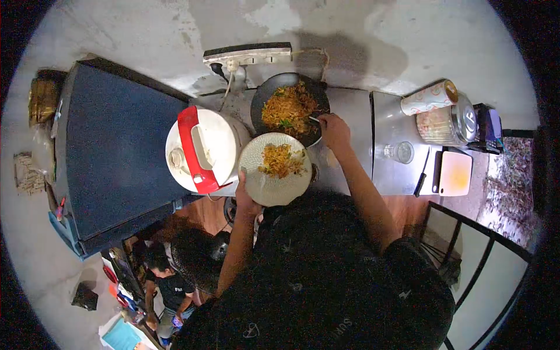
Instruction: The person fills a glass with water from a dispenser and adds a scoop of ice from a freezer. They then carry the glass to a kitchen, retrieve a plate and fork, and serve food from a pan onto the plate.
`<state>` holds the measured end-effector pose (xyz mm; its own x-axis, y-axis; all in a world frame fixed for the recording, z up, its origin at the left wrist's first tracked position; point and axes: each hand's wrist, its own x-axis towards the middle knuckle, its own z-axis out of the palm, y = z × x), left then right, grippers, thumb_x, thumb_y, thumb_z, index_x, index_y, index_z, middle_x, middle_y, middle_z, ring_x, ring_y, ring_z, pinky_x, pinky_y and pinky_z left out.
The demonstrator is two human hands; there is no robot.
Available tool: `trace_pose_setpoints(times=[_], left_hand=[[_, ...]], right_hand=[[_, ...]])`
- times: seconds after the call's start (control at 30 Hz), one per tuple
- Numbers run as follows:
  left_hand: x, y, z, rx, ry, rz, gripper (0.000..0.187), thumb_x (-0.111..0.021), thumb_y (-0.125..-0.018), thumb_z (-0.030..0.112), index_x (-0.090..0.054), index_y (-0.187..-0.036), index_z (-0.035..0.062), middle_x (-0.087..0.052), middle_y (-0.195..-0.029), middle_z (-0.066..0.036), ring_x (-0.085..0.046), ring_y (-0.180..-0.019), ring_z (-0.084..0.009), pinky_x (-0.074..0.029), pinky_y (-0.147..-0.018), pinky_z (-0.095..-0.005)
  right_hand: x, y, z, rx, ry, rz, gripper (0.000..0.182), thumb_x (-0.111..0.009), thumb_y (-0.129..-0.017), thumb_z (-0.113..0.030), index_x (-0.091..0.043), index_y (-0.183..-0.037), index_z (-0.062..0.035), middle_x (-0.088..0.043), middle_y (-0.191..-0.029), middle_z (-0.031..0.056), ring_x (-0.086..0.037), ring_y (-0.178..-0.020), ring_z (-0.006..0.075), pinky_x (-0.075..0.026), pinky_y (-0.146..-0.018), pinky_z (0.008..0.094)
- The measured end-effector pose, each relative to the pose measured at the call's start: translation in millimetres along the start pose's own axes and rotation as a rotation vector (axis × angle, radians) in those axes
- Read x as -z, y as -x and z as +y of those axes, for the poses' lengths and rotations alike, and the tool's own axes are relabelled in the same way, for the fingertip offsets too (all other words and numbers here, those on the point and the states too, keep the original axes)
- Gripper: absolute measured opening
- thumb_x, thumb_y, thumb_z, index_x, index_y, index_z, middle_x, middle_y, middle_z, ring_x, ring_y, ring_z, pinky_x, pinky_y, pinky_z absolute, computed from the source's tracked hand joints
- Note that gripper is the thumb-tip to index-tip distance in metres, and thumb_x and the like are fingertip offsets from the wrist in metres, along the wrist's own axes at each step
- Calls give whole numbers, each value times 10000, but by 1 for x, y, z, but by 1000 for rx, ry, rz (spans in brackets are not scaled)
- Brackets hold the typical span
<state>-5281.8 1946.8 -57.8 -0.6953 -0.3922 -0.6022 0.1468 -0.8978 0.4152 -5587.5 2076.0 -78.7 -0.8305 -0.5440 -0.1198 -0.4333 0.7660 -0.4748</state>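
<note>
My left hand (247,201) grips the edge of a round white textured plate (254,175). A small heap of orange-brown noodles (281,161) lies on the plate. Just beyond it is a dark pan (262,96) with a larger mound of the same noodles (289,108) and some green bits. At the pan's right side, my right hand (335,133) is closed on a thin, pale utensil (315,119); its working end is hidden in the food, so its kind does not show. The plate overlaps the pan's near edge in view.
A white rice cooker (224,137) with a red handle stands left of the plate, beside a large blue cabinet (125,146). On the right are a glass (402,152), a knife (421,178), a cutting board (455,173) and a jar (446,123). Another person (172,289) sits at lower left.
</note>
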Motion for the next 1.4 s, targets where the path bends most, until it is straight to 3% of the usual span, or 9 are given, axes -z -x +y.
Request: trace_pose_setpoints(times=[0.1,0.3,0.47,0.63,0.73,0.8,1.13,1.2,1.4], left_hand=[[-8,6,0,14,99,-48,711,-383,-1038,572,-335,-1539,70,-460,-1504,-188,-503,-1334,-372,-425,-1097,-553],[-36,11,-6,-46,9,51,716,-387,-1035,577,-329,-1545,78,-466,-1504,-182,-495,-1344,-374,-421,-1101,-547],[-42,-1,-16,-108,-40,151,700,-398,-1038,564,-338,-1542,82,-473,-1501,-181,-487,-1353,-377,-412,-1113,-539],[-29,-22,-23,-98,136,-86,682,-414,-1041,543,-343,-1540,84,-469,-1509,-168,-493,-1348,-378,-397,-1129,-533],[-31,-28,-21,-146,41,-82,757,-464,-1009,568,-296,-1561,77,-419,-1539,-185,-432,-1395,-398,-355,-1158,-563],[-32,-32,-18,-101,87,-71,757,-465,-1009,564,-295,-1560,72,-415,-1543,-184,-432,-1396,-396,-356,-1157,-564],[-63,-62,-10,-133,134,-68,713,-504,-1011,526,-350,-1530,63,-488,-1490,-166,-514,-1334,-374,-425,-1106,-556],[-62,-64,-8,-119,107,-34,700,-499,-1015,520,-354,-1527,65,-489,-1490,-163,-519,-1329,-372,-428,-1106,-549],[-58,-59,-9,-161,112,-109,682,-468,-1033,507,-342,-1525,53,-481,-1493,-168,-519,-1330,-372,-431,-1104,-543]], right_hand=[[-28,-4,14,183,-135,156,185,-628,-953,-214,-746,-1071,-134,-694,-1069,137,-669,-983,347,-538,-834,460],[-15,-8,11,35,-218,32,175,-639,-948,-198,-744,-1072,-134,-690,-1065,150,-669,-952,368,-536,-819,464],[-10,-15,19,155,-211,53,208,-614,-962,-254,-739,-1067,-126,-701,-1061,147,-674,-959,365,-542,-827,468],[7,-24,16,154,-227,38,262,-581,-977,-311,-735,-1059,-114,-708,-1032,156,-677,-948,375,-546,-828,487],[22,-30,13,208,-175,18,259,-604,-961,-316,-740,-1056,-118,-717,-1038,156,-682,-940,383,-546,-823,491],[38,-29,7,185,-142,-18,196,-646,-940,-206,-746,-1066,-94,-721,-1039,154,-686,-946,356,-534,-831,448],[81,38,-27,416,-252,-27,163,-602,-937,-96,-701,-1061,-59,-663,-966,151,-664,-853,361,-522,-797,463],[78,54,-31,548,-40,133,208,-583,-894,-25,-682,-1072,-69,-638,-1002,136,-655,-901,354,-519,-800,455],[78,63,-27,557,-96,208,217,-589,-887,-17,-678,-1072,-87,-632,-1026,131,-644,-918,368,-517,-803,460]])
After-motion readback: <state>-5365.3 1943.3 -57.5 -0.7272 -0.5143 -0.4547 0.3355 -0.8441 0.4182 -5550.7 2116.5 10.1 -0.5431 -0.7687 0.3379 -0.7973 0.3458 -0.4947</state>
